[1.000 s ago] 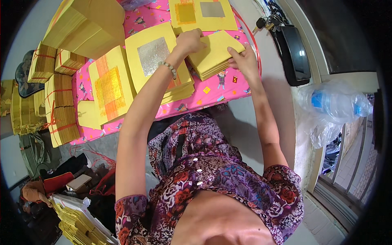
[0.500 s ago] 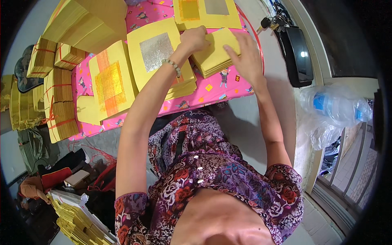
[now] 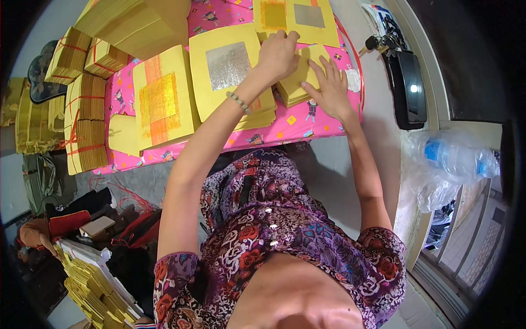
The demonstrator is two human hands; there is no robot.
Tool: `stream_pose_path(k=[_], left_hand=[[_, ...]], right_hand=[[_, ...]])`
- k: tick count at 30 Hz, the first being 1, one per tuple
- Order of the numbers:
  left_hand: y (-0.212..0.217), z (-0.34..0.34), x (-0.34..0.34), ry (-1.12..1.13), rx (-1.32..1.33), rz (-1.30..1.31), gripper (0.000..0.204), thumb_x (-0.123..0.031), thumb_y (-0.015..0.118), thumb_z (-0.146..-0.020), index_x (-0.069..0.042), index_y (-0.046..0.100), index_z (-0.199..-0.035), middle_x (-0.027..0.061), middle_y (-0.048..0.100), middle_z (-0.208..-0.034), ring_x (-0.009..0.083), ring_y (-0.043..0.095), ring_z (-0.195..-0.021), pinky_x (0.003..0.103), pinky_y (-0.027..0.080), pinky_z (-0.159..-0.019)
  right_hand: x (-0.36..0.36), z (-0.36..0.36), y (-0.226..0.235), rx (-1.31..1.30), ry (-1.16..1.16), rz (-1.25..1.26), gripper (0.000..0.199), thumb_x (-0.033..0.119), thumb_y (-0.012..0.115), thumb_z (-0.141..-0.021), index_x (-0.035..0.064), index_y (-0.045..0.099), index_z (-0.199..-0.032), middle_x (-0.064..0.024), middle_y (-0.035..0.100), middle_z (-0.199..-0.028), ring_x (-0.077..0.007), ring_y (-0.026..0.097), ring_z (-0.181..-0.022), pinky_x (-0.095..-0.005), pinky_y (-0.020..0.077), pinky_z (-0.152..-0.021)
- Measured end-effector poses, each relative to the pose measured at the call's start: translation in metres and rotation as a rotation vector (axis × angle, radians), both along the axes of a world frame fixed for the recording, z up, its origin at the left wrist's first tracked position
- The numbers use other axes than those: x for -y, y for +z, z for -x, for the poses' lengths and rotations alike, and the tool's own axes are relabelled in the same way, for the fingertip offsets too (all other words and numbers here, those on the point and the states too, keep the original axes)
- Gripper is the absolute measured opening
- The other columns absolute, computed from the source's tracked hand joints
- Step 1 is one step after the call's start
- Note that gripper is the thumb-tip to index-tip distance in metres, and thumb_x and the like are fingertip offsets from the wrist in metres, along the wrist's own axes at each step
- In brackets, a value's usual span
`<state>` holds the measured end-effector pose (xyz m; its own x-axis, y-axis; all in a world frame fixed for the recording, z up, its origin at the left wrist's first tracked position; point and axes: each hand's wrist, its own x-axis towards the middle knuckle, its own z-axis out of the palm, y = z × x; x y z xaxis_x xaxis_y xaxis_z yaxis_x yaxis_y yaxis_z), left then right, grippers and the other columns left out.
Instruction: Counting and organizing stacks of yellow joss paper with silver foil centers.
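A stack of folded yellow paper (image 3: 311, 61) lies on the pink patterned table cover between my hands. Over its left side my left hand (image 3: 279, 55) has its fingers curled and pressed together; what is in them, if anything, is hidden. My right hand (image 3: 331, 92) lies along the stack's right side with fingers spread and holds nothing. Left of the stack is a pile of yellow sheets (image 3: 198, 46) with a silver square (image 3: 227, 64) on the top one. Further left lies another yellow pile whose top sheet bears a gold square (image 3: 160, 101) over an orange band.
Bundles of yellow paper tied with red string (image 3: 87, 120) stand at the table's left end. At the back lie yellow sheets with gold and silver patches (image 3: 308, 15). A crumpled white thing (image 3: 353, 81) sits at the right edge. Keys (image 3: 378, 45) and a black case (image 3: 410, 90) lie beyond.
The whole view has shifted, so the table sits further right. My right hand has come off the crumpled white thing, which now shows. My left hand stays over the stack's left side.
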<state>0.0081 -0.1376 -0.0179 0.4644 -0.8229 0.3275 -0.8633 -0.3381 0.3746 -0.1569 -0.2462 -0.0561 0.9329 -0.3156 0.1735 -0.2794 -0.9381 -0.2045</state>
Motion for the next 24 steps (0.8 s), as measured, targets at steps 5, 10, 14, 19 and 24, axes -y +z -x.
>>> stream_pose_path(k=[5, 10, 14, 19, 24], left_hand=[[0.031, 0.005, -0.074, -0.09, -0.316, 0.189, 0.027, -0.013, 0.062, -0.078, -0.003, 0.058, -0.103, 0.0165, 0.061, -0.091, 0.0337, 0.059, -0.087, 0.042, 0.048, -0.073], [0.032, 0.01, -0.148, 0.003, -0.402, 0.221, 0.026, -0.014, 0.065, -0.078, -0.003, 0.059, -0.101, 0.0141, 0.061, -0.087, 0.0309, 0.059, -0.086, 0.04, 0.047, -0.074], [0.034, 0.021, -0.182, 0.035, -0.338, 0.15, 0.031, -0.014, 0.07, -0.074, -0.005, 0.059, -0.101, 0.0125, 0.059, -0.087, 0.0295, 0.055, -0.087, 0.038, 0.046, -0.078], [0.03, 0.033, -0.19, 0.048, -0.245, 0.068, 0.037, -0.016, 0.075, -0.07, -0.006, 0.06, -0.102, 0.0102, 0.057, -0.095, 0.028, 0.052, -0.092, 0.037, 0.044, -0.082], [0.019, 0.033, -0.187, 0.041, -0.179, 0.093, 0.037, -0.014, 0.076, -0.067, -0.008, 0.061, -0.1, 0.0091, 0.055, -0.095, 0.0285, 0.05, -0.09, 0.038, 0.043, -0.081]], right_hand=[[0.001, -0.004, 0.018, -0.007, -0.023, -0.005, 0.068, 0.057, 0.045, -0.087, 0.0126, 0.037, -0.138, -0.019, 0.028, -0.143, -0.0376, 0.015, -0.136, -0.0595, 0.0104, -0.106], [-0.016, -0.008, 0.065, 0.231, 0.07, 0.024, 0.051, 0.039, 0.056, -0.088, 0.0124, 0.047, -0.13, -0.0157, 0.038, -0.138, -0.0357, 0.025, -0.133, -0.0486, 0.0162, -0.108], [-0.038, -0.013, 0.078, 0.289, 0.326, -0.098, 0.042, 0.03, 0.064, -0.081, 0.0105, 0.057, -0.118, -0.0126, 0.05, -0.125, -0.0321, 0.04, -0.124, -0.0425, 0.0275, -0.104], [-0.068, -0.021, 0.071, 0.168, 0.564, -0.079, 0.035, 0.023, 0.072, -0.071, 0.0089, 0.06, -0.101, -0.0055, 0.057, -0.108, -0.0245, 0.051, -0.107, -0.0398, 0.0355, -0.094], [-0.072, -0.029, 0.061, 0.146, 0.576, -0.066, 0.03, 0.021, 0.072, -0.071, 0.0074, 0.062, -0.095, -0.0057, 0.06, -0.104, -0.0246, 0.055, -0.101, -0.0379, 0.0402, -0.089]])
